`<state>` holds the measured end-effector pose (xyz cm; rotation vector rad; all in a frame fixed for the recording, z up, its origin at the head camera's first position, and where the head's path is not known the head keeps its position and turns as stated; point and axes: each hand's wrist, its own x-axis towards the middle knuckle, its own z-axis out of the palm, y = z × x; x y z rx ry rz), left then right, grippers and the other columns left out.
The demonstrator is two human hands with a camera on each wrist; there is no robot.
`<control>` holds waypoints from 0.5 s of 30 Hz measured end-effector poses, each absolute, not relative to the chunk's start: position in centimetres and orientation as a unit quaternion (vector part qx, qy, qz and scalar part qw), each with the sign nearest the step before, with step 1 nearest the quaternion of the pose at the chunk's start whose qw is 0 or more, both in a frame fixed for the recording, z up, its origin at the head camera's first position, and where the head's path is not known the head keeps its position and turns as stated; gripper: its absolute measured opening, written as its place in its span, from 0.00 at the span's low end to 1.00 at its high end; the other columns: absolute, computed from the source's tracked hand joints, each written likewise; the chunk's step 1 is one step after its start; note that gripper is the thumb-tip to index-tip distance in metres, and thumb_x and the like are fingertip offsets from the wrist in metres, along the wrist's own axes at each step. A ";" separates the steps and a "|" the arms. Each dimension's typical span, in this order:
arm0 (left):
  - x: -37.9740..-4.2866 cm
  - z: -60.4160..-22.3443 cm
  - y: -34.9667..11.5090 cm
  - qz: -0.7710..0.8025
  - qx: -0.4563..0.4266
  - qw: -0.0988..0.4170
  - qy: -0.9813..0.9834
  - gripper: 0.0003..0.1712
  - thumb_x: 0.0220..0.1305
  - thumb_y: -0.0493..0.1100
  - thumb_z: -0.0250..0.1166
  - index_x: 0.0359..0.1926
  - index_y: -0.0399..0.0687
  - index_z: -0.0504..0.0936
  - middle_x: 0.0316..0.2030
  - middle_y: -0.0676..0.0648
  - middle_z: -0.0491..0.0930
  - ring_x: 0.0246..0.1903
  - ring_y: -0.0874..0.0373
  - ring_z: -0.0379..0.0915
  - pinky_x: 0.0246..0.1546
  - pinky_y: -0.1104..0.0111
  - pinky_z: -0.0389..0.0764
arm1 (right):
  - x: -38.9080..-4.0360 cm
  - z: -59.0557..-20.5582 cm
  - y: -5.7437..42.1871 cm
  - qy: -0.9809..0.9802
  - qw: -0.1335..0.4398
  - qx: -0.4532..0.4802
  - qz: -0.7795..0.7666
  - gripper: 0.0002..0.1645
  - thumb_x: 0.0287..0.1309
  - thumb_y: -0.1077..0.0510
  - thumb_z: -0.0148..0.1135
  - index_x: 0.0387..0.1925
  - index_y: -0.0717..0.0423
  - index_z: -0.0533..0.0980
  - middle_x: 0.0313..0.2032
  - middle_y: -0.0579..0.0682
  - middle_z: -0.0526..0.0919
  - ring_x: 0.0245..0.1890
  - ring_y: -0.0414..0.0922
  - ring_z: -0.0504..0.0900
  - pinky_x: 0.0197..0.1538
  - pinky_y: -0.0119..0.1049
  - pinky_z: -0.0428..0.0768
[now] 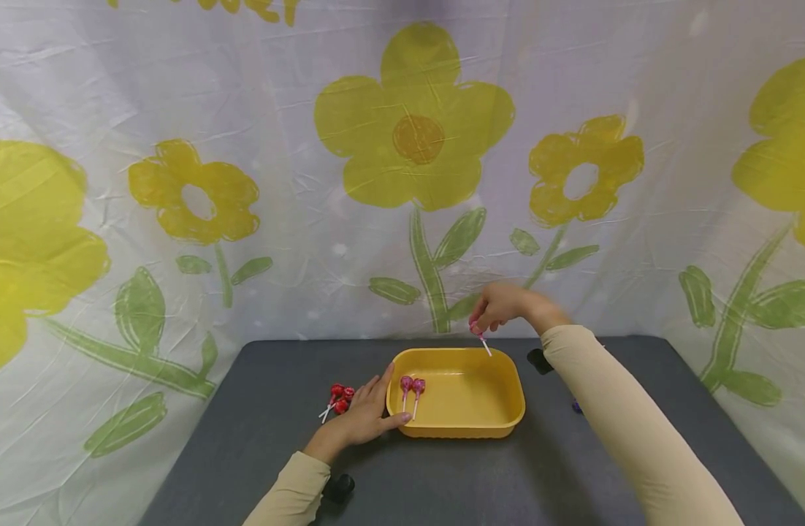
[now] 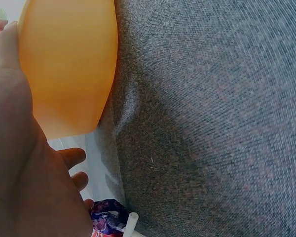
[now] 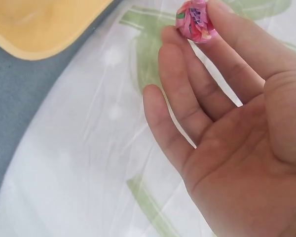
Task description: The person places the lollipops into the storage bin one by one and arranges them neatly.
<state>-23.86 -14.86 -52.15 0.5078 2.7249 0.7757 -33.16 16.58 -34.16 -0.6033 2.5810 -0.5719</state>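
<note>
Head view has the right hand [image 1: 502,303] near the tray's [image 1: 471,403] far edge, toward the far right corner, thumb and fingertips pinching a pink lollipop [image 1: 475,327] by its wrapped head, remaining fingers loosely spread. Its stick slants down and rightward, the tip overlapping the far rim; clearance cannot be told. Two pink lollipops [image 1: 418,386] lie inside by the left edge, sticks toward the near edge, nearer the left hand [image 1: 363,416], whose extended fingers touch that rim and hold nothing.

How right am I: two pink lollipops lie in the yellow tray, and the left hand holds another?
Wrong hand: the head view shows the right hand holding the other lollipop. Two pink lollipops do lie in the yellow tray.
</note>
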 end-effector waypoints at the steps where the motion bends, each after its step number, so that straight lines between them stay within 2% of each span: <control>1: -23.9 -52.1 -14.9 0.268 0.174 0.132 0.938 0.64 0.58 0.76 0.57 0.79 0.56 0.32 0.78 0.39 0.49 0.77 0.37 0.41 0.75 0.38 0.42 | -33.2 -34.3 16.4 0.929 0.217 -0.217 -0.205 0.16 0.59 0.53 0.68 0.47 0.56 0.85 0.41 0.51 0.90 0.36 0.44 0.88 0.45 0.38 0.84; 15: -23.8 -52.2 -15.0 0.275 0.186 0.130 0.934 0.64 0.58 0.76 0.57 0.79 0.54 0.32 0.78 0.37 0.48 0.77 0.35 0.41 0.74 0.36 0.42 | -33.7 -36.2 14.1 0.918 0.259 -0.192 -0.231 0.16 0.60 0.51 0.68 0.47 0.54 0.85 0.40 0.49 0.90 0.43 0.50 0.88 0.47 0.38 0.84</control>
